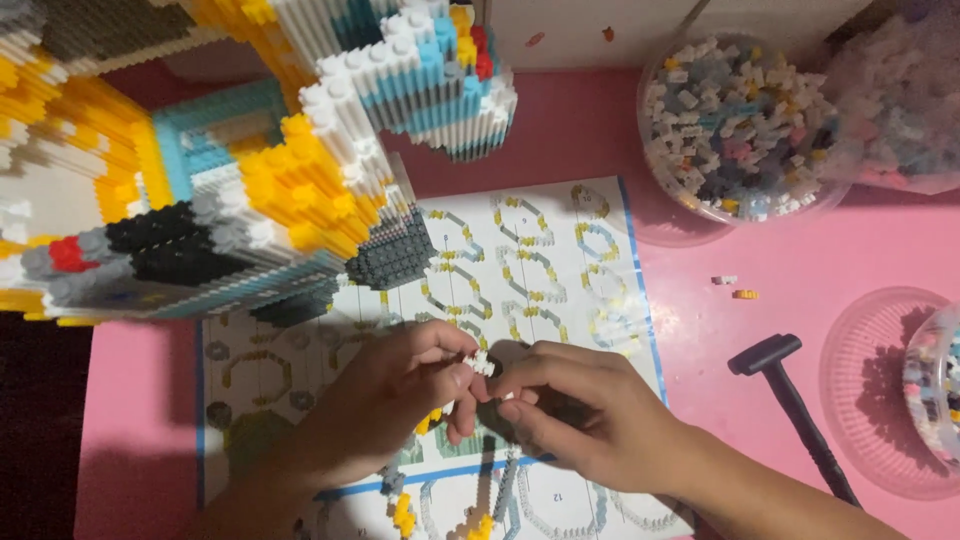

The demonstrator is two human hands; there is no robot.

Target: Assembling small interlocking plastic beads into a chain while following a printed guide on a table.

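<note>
My left hand (395, 400) and my right hand (570, 410) meet over an instruction sheet (560, 260) on the pink table. Together their fingertips pinch a small cluster of white micro bricks (480, 362). The left thumb and forefinger grip it from the left, and the right fingers touch it from the right. A few yellow bricks (430, 420) show just under the left hand. A large brick model (250, 170) in white, yellow, blue and black stands at the upper left, overhanging the sheet.
A clear round tub (740, 120) of mixed small bricks stands at the upper right. A black tool (790, 400) lies to the right of the sheet. A pink lid (870, 400) and another tub (935, 390) sit at the right edge. Loose bricks (735, 287) lie between.
</note>
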